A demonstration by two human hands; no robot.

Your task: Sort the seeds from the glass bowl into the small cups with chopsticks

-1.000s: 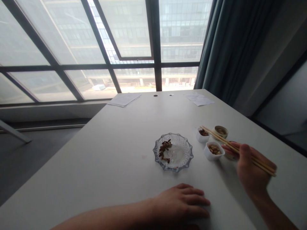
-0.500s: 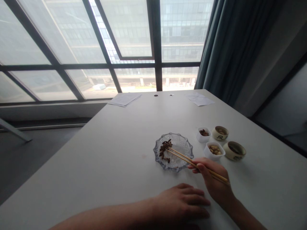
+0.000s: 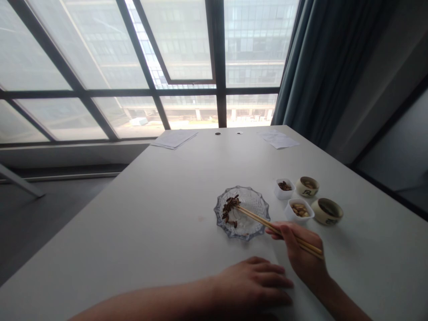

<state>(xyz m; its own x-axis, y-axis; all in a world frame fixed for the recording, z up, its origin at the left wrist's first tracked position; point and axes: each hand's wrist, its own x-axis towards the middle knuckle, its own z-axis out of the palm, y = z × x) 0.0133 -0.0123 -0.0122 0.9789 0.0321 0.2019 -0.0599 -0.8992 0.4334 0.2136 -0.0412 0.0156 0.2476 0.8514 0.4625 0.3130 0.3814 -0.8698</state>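
My right hand is closed around a pair of wooden chopsticks. Their tips are close together at the edge of a heap of dark brown seeds; whether a seed is pinched between them is too small to tell. The heap lies on the left side of a clear glass dish with a scalloped rim. My left hand rests palm down on the table in front of the dish, fingers stretched out, holding nothing.
Right of the dish stand a white cup of dark seeds, a white cup of pale pieces, and two cream bowls, the farther and the nearer. Papers lie on the far part of the white table.
My right hand has shifted slightly right and back, and the chopstick tips have drawn closer together at the heap's right edge. My left hand stays where it was.
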